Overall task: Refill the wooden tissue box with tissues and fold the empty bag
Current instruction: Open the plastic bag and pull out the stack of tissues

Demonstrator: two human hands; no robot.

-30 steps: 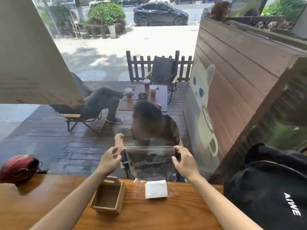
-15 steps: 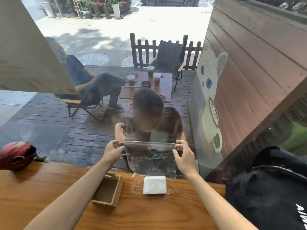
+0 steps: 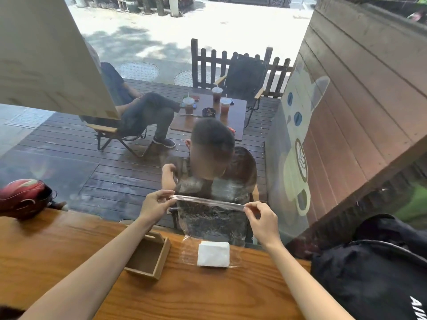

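One stack of tissues [image 3: 213,254] low in the clear bag [image 3: 211,224], on the counter [image 3: 69,255] beside the open wooden box [image 3: 147,256]. Farther out, left hand [image 3: 153,207] and right hand [image 3: 262,221] pinching the bag's top corners. Best parted evenly, gently, seal taut and level.

Glossy clear plastic bag [image 3: 209,221], matt white paper tissues [image 3: 213,254], smooth wooden box [image 3: 147,257].
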